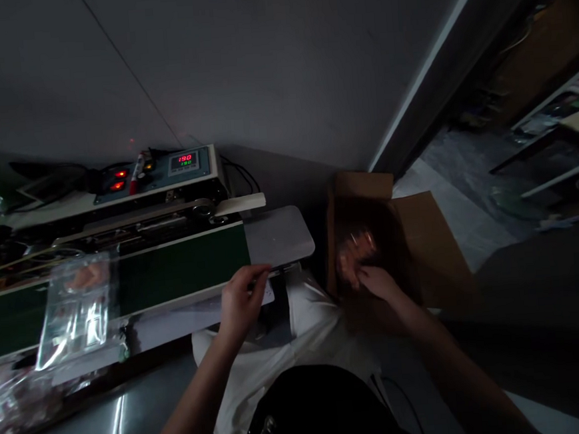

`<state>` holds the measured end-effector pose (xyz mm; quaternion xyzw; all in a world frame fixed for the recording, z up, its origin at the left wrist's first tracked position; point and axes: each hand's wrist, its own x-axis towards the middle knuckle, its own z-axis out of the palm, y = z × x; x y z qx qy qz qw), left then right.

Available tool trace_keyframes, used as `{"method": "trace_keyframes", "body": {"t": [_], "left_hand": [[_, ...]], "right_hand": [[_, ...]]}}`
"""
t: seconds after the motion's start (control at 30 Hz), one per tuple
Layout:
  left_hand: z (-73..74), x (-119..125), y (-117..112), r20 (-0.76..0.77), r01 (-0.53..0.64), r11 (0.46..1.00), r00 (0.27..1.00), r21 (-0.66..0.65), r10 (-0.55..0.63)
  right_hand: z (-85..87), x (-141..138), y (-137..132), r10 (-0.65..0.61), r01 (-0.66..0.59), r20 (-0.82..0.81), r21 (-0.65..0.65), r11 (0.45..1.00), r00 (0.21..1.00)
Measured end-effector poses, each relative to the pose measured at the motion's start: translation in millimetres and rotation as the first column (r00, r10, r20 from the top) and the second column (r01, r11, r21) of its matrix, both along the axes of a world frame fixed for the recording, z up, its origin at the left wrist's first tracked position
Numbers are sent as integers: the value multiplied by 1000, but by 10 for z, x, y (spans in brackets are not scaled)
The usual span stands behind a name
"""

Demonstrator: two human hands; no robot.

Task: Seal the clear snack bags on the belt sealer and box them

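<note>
My right hand (377, 282) reaches down into a cardboard box (435, 245) and pinches the edge of a clear plastic bag (357, 255) with orange-brown contents; the bag is blurred and glints. My left hand (243, 299) hovers at the front edge of a sealing machine's green conveyor belt (183, 262), near its metal end plate (281, 234). Its thumb and fingers are bent together, and nothing shows between them. Farther left, another clear bag (79, 310) with a similar item at its top end lies across the belt and hangs over the front edge.
The machine's control panel (185, 164) shows lit digits, with a red-and-white marker (138, 172) lying on it. More clear bags (13, 399) are piled at lower left. A grey wall (268, 71) rises behind; a shelf (556, 109) stands at right.
</note>
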<state>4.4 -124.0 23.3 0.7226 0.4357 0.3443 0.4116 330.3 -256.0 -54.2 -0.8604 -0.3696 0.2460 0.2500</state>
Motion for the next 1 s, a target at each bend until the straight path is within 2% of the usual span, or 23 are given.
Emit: {"method": "trace_keyframes", "body": {"t": [0.07,0.13,0.2,0.3,0.37,0.4,0.47,0.5,0.53,0.57,0.63,0.67,0.7,0.77,0.87,0.93,1.0], "left_hand": [[-27,121,-25,42,91,990,995,-106,-87],[-22,321,-85,104,213,956,975,-204,-195],[26,577,-171,175,339,908,937,-245,-302],[168,954,-268,285,488,853,858,-186,-428],[285,1109,-241,389,475,864,837,-166,-385],[343,1140,-189,458,432,880,834,-195,-308],[442,1100,-17,581,327,885,810,-332,-81],[477,1037,93,616,299,860,788,-413,22],[499,953,208,632,294,824,769,-484,96],[505,854,320,637,304,786,758,-538,142],[469,642,517,634,318,734,749,-600,194],[429,537,597,635,313,726,741,-613,217],[379,438,665,639,297,726,728,-621,248],[263,260,776,629,236,727,704,-645,330],[111,48,917,536,68,717,714,-694,451],[51,-51,998,458,-53,717,736,-695,499],[26,-110,1037,413,-120,722,752,-682,515]], "right_hand": [[117,133,-26,25,-28,-53,-59,998,998],[312,171,-18,33,-37,-98,-38,999,995],[581,77,30,56,-46,-140,71,996,989],[1055,-223,153,183,-128,-178,283,951,967],[1339,-400,254,336,-245,-171,403,882,926],[1449,-454,314,362,-257,-128,497,829,923],[1577,-491,470,250,-151,-37,710,688,967],[1590,-492,575,164,-57,-59,781,622,985],[1569,-497,696,124,36,-137,800,599,983],[1518,-519,832,151,98,-248,765,636,957],[1348,-639,1118,290,69,-470,609,790,833],[1244,-734,1252,324,37,-533,557,830,782],[1136,-843,1371,335,24,-551,543,840,764],[929,-1066,1559,319,47,-511,581,813,798],[676,-1308,1738,313,45,-443,632,774,840],[561,-1387,1813,311,12,-376,653,757,873],[513,-1424,1851,294,-64,-239,666,743,926]]}}
